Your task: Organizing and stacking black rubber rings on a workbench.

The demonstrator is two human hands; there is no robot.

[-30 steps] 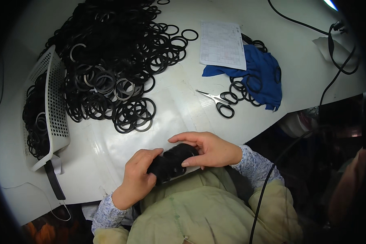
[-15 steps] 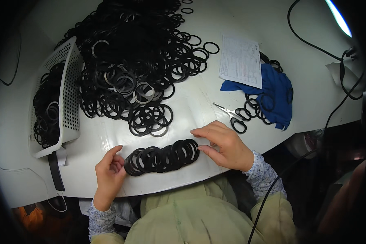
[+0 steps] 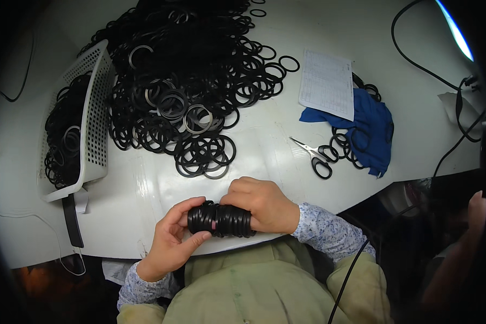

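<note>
My left hand (image 3: 170,243) and right hand (image 3: 262,205) press a stack of black rings (image 3: 220,220) between them, fingers curled around its ends (held edge-on), at the table (image 3: 146,205) edge, just below the big ring pile (image 3: 183,81).

workshop bench, heaped black rings (image 3: 189,81)

1. A white printed sheet (image 3: 327,83) lies far right on the table, rectangular, its near edge overlapping a blue cloth (image 3: 370,129).
2. A small white tag (image 3: 81,200) hangs under the basket (image 3: 94,135), near left.
</note>
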